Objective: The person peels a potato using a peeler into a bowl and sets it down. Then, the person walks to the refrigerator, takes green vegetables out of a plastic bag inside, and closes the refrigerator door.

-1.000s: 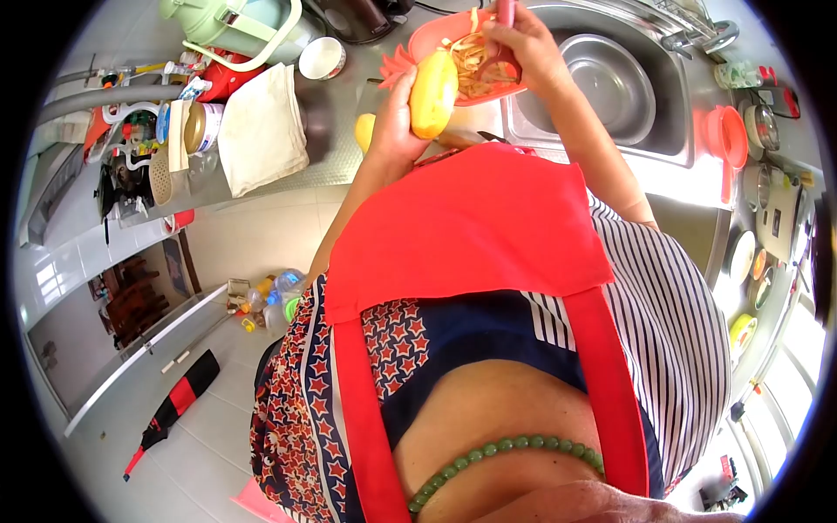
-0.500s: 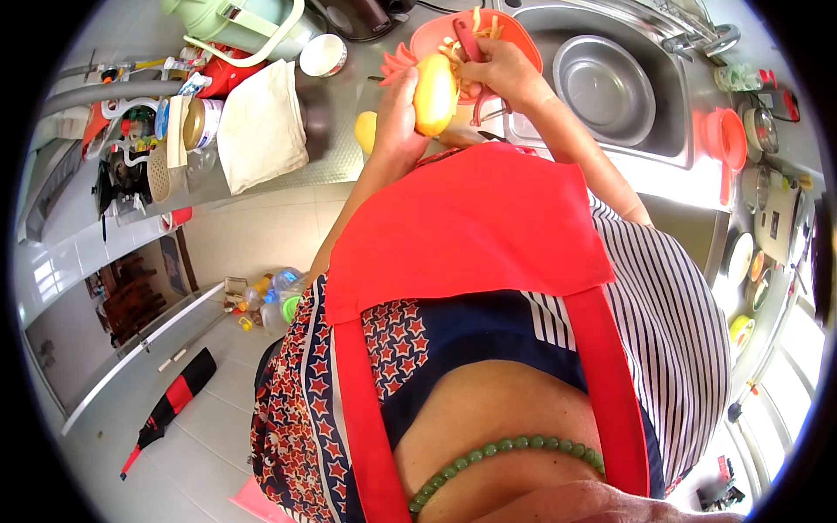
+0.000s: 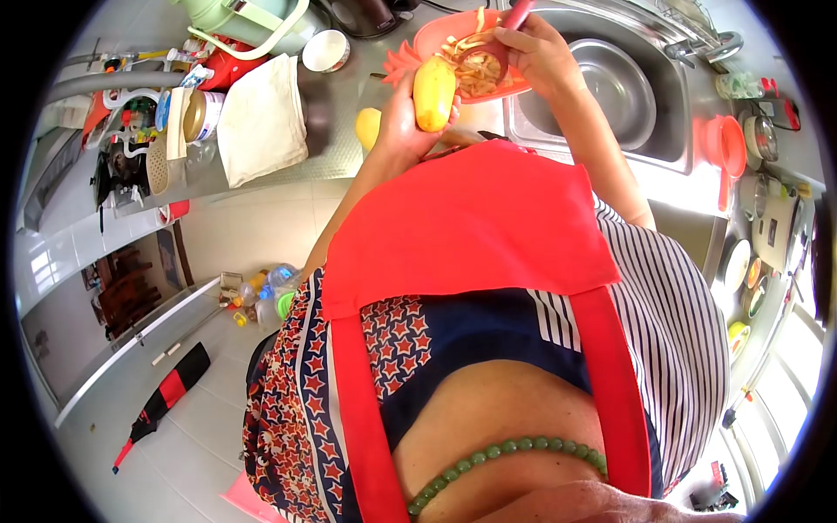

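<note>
Red cloth of the apron (image 3: 462, 227) lies nearest. Beyond it, the left grip (image 3: 401, 126) is closed round a peeled yellow fruit (image 3: 435, 94) at the near left edge of a coral bowl (image 3: 427, 35); its long axis points away from the body, far end leaning slightly right. The right grip (image 3: 545, 57) is clamped on a red peeler (image 3: 517, 13) above peelings (image 3: 478, 83). A steel surface (image 3: 336, 144) adjoins the sink (image 3: 680, 105); the label on a jar (image 3: 193, 120) is too small to read. Farther off, an umbrella (image 3: 174, 390) lies on floor tiles (image 3: 196, 444).

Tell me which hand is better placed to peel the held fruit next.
The right hand, most likely: it holds the peeler over the bowl, close to the fruit. The left hand is taken up holding that fruit.
</note>
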`<state>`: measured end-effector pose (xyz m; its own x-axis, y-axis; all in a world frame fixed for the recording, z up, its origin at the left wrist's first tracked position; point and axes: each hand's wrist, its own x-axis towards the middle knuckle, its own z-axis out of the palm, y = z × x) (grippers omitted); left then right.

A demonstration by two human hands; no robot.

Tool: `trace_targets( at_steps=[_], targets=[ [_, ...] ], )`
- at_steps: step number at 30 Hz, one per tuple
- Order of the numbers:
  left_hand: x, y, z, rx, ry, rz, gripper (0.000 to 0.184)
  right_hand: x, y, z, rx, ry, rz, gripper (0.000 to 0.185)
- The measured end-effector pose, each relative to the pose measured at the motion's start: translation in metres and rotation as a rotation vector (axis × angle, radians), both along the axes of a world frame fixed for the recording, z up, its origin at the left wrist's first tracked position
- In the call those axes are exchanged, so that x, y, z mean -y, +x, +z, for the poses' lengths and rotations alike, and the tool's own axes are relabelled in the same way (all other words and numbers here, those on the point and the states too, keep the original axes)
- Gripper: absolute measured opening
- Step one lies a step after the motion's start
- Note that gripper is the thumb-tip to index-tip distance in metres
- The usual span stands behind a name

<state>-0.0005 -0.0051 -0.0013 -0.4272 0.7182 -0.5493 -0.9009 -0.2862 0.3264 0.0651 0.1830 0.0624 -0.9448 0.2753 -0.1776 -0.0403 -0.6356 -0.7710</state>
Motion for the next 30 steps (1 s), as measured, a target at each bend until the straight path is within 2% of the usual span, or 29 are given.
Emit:
trace_targets(
  at_steps=[1,4,5,6,14,17,20,24,30],
  targets=[
    [-0.001,0.001,0.000,0.000,0.000,0.003,0.044,-0.001,-0.004,-0.013,-0.090,-0.011,0.092,0.015],
    [-0.004,0.001,-0.005,-0.032,-0.075,-0.019,0.046,0.016,0.000,-0.004,-0.033,0.082,0.137,0.018],
    [-0.004,0.000,-0.006,-0.056,-0.073,-0.041,0.046,0.015,-0.005,-0.019,-0.032,0.054,0.195,0.022],
    [-0.004,0.000,-0.006,-0.080,-0.071,-0.063,0.045,0.022,-0.005,-0.021,-0.033,0.066,0.202,0.028],
    [-0.005,0.009,0.012,-0.156,-0.116,-0.011,0.041,0.040,-0.002,-0.015,0.033,0.268,0.186,0.025],
    [-0.004,0.002,-0.001,-0.201,-0.101,-0.047,0.045,0.033,-0.009,-0.023,0.027,0.200,0.156,0.022],
    [-0.004,-0.001,-0.001,-0.230,-0.121,-0.121,0.048,0.018,-0.019,-0.037,0.052,-0.019,0.071,0.021],
    [-0.003,0.006,0.006,-0.271,-0.138,-0.161,0.049,0.000,-0.020,-0.042,-0.011,0.092,0.041,0.024],
    [-0.004,0.007,0.012,-0.325,-0.105,-0.138,0.047,0.002,-0.019,-0.040,0.080,-0.016,0.047,0.021]
  ],
)
